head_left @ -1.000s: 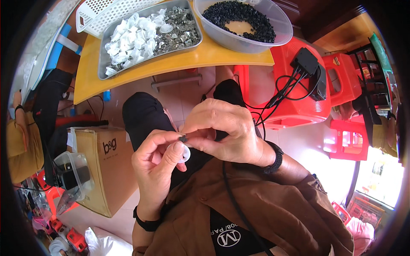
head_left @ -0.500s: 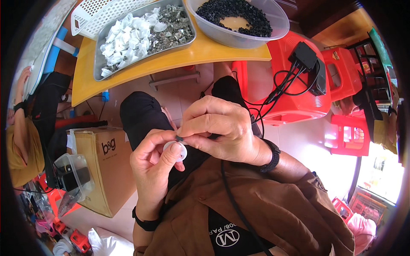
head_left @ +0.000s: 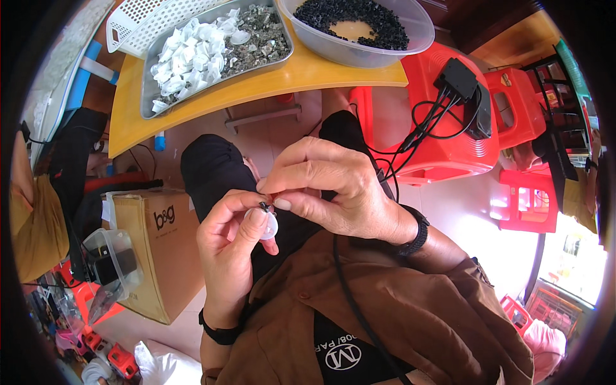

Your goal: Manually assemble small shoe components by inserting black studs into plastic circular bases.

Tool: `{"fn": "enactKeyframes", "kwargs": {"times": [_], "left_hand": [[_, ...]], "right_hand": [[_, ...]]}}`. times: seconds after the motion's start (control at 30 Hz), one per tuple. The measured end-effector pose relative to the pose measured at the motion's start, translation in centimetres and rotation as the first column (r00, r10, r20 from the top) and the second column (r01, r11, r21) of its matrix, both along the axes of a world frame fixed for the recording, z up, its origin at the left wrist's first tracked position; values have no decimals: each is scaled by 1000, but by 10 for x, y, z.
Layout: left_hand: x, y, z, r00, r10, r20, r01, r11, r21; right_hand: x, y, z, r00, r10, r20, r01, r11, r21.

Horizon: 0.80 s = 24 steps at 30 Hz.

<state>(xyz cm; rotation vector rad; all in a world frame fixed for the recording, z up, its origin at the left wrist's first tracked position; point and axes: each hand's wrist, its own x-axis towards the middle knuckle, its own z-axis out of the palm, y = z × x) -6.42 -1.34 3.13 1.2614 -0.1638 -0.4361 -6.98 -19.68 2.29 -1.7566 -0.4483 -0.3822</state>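
Observation:
In front of my lap, my left hand [head_left: 230, 247] pinches a small round white plastic piece [head_left: 272, 226] between thumb and forefinger. A small black part [head_left: 264, 206] sticks up at the piece's upper edge, between my two hands. Just beside it, my right hand [head_left: 337, 192] has thumb and fingertips drawn together in a pinch. Whatever lies between those fingertips is too small and hidden to make out. Similar white plastic pieces [head_left: 192, 61] are heaped in a metal tray [head_left: 149, 106], next to many small grey parts [head_left: 262, 43].
The tray and a clear tub [head_left: 359, 59] of small black pieces [head_left: 389, 32] stand on a yellow table [head_left: 321, 78]. A white perforated basket [head_left: 138, 22] leans behind. Black cables [head_left: 417, 138] cross a red stool [head_left: 443, 154] at right. A cardboard box [head_left: 160, 256] stands left; another person [head_left: 38, 231] is beyond.
My right fingertips have drawn slightly apart from the white piece, baring the black part at its edge. The white piece has tilted in my left hand.

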Motion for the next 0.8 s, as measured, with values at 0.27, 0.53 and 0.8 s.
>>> {"fn": "enactKeyframes", "kwargs": {"times": [0.27,0.53,0.8], "left_hand": [[0,0,2,999,-40,-25,41,998,47],[-2,-3,7,996,-59,-62,62,996,58],[0,0,3,1000,-20,-6,21,996,90]], "right_hand": [[3,1,-5,998,48,35,-50,998,35],[-1,-5,0,987,125,-100,-121,992,47],[1,-7,1,996,86,-14,-87,995,-51]]}}
